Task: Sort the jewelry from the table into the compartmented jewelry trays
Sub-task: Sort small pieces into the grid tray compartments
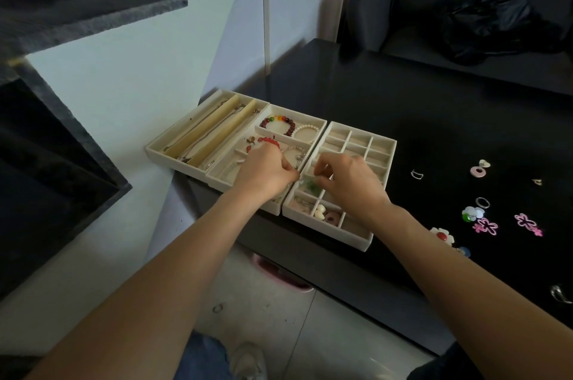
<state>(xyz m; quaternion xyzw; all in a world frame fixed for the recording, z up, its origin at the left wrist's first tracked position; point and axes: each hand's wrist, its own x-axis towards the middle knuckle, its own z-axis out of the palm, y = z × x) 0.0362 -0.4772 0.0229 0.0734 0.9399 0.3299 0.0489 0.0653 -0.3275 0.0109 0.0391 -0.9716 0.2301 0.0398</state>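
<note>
Three cream jewelry trays stand side by side on the black table (434,138): a long-slot tray (173,139) with chains, a middle tray (313,122) with bead bracelets, and a grid tray (389,144) of small compartments. My left hand (266,172) hovers over the middle tray's right edge, fingers curled and pinching something small. My right hand (347,184) is over the grid tray, fingertips pinching at a small green piece (311,186) in a compartment. Loose jewelry lies on the table at right: pink flower pieces (486,226), rings (482,203), a pink disc (477,171).
A dark shelf unit (62,131) juts from the left wall. A black bag (496,26) lies on a dark seat beyond the table. Below the table edge are a tiled floor, a pink bin (279,274) and my shoe (248,361).
</note>
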